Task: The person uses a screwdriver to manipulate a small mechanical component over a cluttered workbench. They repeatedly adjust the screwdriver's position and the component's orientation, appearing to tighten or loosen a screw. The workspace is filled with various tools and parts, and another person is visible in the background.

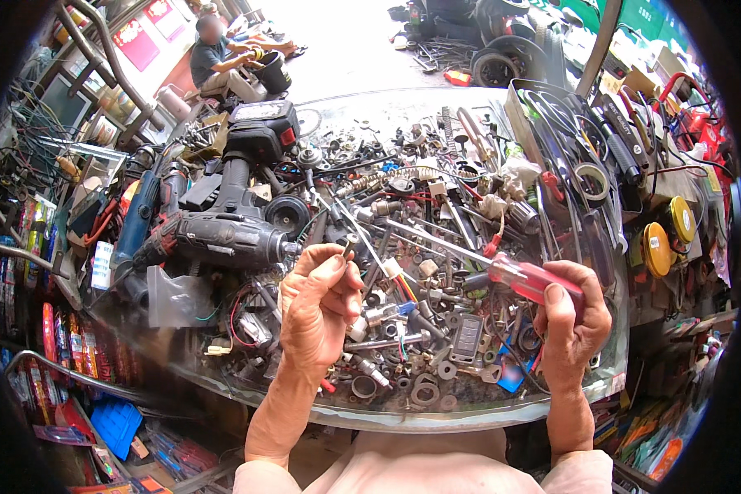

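My left hand point(317, 309) is raised over the near part of a glass-topped table point(469, 418). Its thumb and forefinger pinch a small metal bolt point(351, 243), head upward. In my right hand point(575, 321) is a screwdriver point(528, 277) with a clear red handle, my fingers wrapped round it. The long shaft points up and left over a heap of loose parts. Its tip lies apart from the bolt. Under both hands are nuts, washers point(425, 391), springs and short wires. A grey remote-like case point(468, 336) lies between my wrists, with a blue piece point(512, 362) near my right wrist.
A black cordless impact wrench point(222, 235) with a battery point(262, 128) lies at the left, beside a blue power tool point(137, 218). A clear bin point(528, 140) of cables and tape stands at the right. Beyond the table, a person point(222, 62) sits by a black bucket point(273, 74).
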{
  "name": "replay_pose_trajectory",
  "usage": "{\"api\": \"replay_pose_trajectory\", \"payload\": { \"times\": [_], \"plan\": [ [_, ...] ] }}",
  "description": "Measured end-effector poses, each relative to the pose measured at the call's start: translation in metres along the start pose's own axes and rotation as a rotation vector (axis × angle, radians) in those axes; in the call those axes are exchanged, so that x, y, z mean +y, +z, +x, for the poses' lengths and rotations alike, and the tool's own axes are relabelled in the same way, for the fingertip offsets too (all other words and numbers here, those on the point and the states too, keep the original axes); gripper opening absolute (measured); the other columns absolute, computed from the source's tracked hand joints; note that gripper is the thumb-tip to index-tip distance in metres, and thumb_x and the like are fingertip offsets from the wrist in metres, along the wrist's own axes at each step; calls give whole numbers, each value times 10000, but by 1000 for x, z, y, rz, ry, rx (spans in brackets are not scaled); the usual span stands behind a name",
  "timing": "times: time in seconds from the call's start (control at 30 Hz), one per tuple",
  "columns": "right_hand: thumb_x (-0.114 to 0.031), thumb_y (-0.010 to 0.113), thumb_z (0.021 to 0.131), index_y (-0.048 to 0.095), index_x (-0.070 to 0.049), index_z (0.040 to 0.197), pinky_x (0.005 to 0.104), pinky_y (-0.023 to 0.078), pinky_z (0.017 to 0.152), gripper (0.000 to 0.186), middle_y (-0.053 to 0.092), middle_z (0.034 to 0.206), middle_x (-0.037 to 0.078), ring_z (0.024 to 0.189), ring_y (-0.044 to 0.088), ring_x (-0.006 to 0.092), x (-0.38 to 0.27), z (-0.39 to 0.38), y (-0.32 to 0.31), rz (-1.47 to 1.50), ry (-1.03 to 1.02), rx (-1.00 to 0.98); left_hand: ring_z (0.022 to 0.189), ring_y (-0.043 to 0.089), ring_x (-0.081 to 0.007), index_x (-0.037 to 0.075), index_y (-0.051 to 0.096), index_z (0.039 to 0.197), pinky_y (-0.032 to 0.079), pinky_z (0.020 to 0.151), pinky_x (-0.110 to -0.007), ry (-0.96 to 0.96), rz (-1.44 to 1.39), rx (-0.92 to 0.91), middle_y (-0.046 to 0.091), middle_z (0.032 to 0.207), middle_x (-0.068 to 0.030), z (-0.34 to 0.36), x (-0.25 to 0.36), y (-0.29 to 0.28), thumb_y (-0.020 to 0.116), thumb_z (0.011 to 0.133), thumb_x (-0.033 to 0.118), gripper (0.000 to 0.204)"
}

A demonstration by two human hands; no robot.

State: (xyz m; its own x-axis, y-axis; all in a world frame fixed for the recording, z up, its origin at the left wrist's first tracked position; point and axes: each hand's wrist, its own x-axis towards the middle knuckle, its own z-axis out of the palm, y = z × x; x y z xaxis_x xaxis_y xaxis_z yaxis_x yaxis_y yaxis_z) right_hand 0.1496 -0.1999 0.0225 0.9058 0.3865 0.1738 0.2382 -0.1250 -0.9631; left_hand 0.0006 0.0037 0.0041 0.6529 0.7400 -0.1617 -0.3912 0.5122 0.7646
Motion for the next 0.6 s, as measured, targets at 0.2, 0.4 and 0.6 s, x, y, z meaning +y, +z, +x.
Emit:
{"api": "replay_pose_trajectory", "payload": {
  "times": [0.2,0.4,0.6],
  "plan": [
    [-133,512,859,567,26,1004,175,381,455,222,656,839,86,505,461,29,-3,2,2,170,-36,55,489,575,-131,26,567,955,404,378,-219,-43,-5,-60,624,728,-102,-2,0,0,550,882,97,104],
    [-146,520,874,569,26,1003,180,373,451,220,654,816,82,497,442,24,-2,8,1,253,75,50,467,549,-128,12,557,975,414,398,-222,-81,-87,-97,611,723,-112,-1,-1,-2,509,930,149,153],
    [-181,554,877,583,15,1022,175,337,457,246,529,627,-20,500,428,23,-3,6,5,175,122,-20,452,534,-121,-7,553,985,415,403,-222,-113,-97,-118,604,716,-113,-1,-3,-4,490,948,195,215]
  ]
}}
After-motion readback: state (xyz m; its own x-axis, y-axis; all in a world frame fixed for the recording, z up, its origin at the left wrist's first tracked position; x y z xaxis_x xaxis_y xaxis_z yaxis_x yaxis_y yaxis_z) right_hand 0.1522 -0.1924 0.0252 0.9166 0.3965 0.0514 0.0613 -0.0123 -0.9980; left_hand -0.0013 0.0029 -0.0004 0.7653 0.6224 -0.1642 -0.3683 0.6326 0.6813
